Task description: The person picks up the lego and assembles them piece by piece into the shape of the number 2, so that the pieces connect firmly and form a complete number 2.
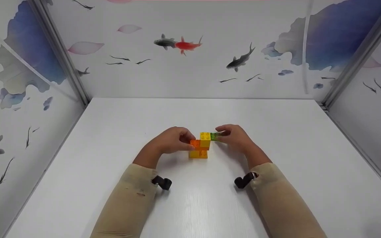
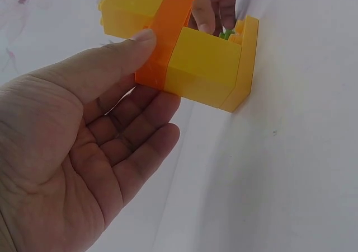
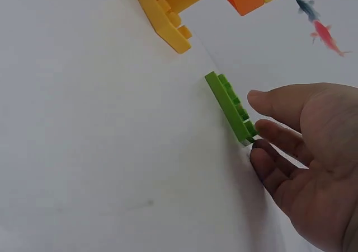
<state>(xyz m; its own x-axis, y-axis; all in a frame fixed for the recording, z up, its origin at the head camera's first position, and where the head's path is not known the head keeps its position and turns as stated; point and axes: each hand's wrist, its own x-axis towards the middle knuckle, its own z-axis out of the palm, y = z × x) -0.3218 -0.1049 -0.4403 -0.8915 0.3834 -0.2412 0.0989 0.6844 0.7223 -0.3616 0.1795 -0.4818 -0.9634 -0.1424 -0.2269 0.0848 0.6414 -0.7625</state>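
Observation:
My left hand pinches the orange brick of a small stack, thumb on one face and fingers beneath in the left wrist view. A yellow brick sits on the orange one, with another yellow brick below it. A thin yellow-orange studded plate forms the base. To the stack's right, a thin green studded plate lies on the table. My right hand is at its near end, thumb and fingers apart. Whether a fingertip touches it, I cannot tell.
The white table meets a back wall printed with fish and leaves. Similar side panels rise at left and right, joined by metal corner posts. A black wrist mount sticks out from each sleeve.

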